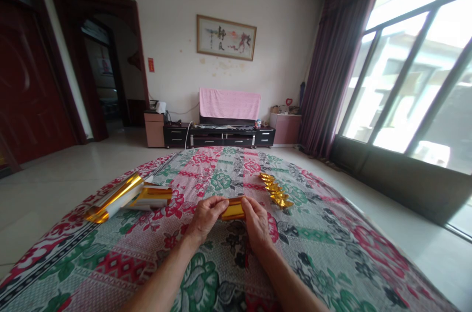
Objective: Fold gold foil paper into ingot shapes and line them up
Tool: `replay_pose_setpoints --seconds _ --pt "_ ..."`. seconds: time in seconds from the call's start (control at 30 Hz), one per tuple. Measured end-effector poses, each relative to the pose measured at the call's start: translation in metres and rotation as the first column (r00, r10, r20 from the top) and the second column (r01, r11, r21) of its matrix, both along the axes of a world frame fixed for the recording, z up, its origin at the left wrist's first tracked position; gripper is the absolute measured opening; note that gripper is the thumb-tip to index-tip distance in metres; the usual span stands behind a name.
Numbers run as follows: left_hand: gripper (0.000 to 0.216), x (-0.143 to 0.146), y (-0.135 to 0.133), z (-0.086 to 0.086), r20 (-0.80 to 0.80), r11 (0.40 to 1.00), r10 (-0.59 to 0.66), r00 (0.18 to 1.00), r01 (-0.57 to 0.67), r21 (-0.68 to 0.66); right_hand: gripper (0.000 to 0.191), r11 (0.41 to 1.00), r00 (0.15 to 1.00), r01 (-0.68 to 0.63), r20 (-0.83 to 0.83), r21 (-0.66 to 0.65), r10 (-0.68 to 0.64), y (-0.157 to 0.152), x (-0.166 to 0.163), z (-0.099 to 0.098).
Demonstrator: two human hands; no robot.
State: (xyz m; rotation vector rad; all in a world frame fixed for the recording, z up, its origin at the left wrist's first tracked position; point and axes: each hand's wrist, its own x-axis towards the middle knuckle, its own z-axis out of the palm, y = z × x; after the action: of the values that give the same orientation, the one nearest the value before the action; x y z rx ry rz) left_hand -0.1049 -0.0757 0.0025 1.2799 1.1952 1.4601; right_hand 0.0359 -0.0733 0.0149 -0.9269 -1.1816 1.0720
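Both my hands meet over a flowered cloth [317,248]. Between them is a small rolled piece of gold foil paper [233,209]. My left hand [205,217] has its fingers curled round the roll's left end. On the right end, my right hand [257,224] pinches the foil with its fingers closed. A stack of gold foil sheets [127,197] lies to the left, about a hand's length from my left hand. A row of several folded gold paper shapes [276,190] lies just beyond my right hand.
The cloth covers a wide, rounded surface with pale tiled floor [47,189] around it. At the far wall stand a low dark TV cabinet [221,136] under a pink cover [229,103] and two pink side cabinets. Large windows [413,86] with dark curtains fill the right.
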Motion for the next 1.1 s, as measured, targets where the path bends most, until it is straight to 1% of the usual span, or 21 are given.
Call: replay_pose_setpoints --seconds 0.17,0.27,0.83,0.97,1.1 --pt "0.032 0.0004 0.0002 -0.0004 0.006 1.0 -0.018 1.0 0.018 -0.003 0.034 1.0 1.0 0.0 0.005 0.015 0.0 0.002 0.0001 -0.0028" --pt "0.032 0.0007 0.0005 -0.0008 -0.001 1.0 -0.005 1.0 0.005 -0.002 0.036 1.0 1.0 -0.006 -0.007 0.012 0.006 0.003 0.0 -0.0044" --pt "0.031 0.0007 0.0007 0.0 -0.011 1.0 0.003 1.0 -0.002 0.012 0.035 1.0 1.0 -0.013 -0.02 -0.01 0.013 0.0039 -0.0007 -0.0055" --pt "0.031 0.0001 0.0014 -0.0019 -0.023 1.0 0.006 1.0 -0.006 0.019 0.035 1.0 1.0 -0.007 -0.006 0.005 0.007 0.0047 -0.0012 -0.0063" --pt "0.031 -0.0006 0.0027 -0.0043 -0.047 0.999 0.004 0.999 -0.002 0.033 0.035 0.999 0.999 0.015 0.052 0.04 -0.017 0.0057 -0.0013 -0.0074"
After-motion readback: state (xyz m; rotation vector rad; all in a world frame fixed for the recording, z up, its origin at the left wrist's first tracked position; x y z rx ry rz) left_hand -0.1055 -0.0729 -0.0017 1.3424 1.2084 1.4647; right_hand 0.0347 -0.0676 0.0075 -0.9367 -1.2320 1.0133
